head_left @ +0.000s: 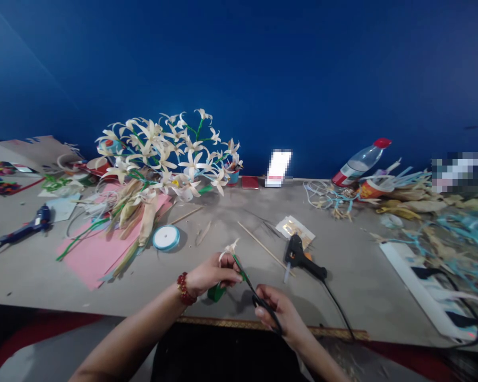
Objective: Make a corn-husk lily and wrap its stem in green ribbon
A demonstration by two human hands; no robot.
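My left hand (219, 273), with a red bead bracelet at its wrist, is closed on a small cream flower (231, 247) with curled petals. In my right hand (276, 310) are black-handled scissors (269, 312), their blades pointing up and left to the green strip at the flower. Whether the blades touch the strip I cannot tell. A roll of green tape (215, 293) shows just below my left hand, partly hidden by it. Beyond my hands stands a large bunch of similar cream flowers (193, 162) on green stems.
A black glue gun (302, 258) lies to the right, its cord running off the front edge. Farther right are a white power strip (416, 292) and a tilted bottle (358, 164). Leftward lie a ribbon spool (166, 237), pink paper (87, 260) and a blue glue gun (30, 225).
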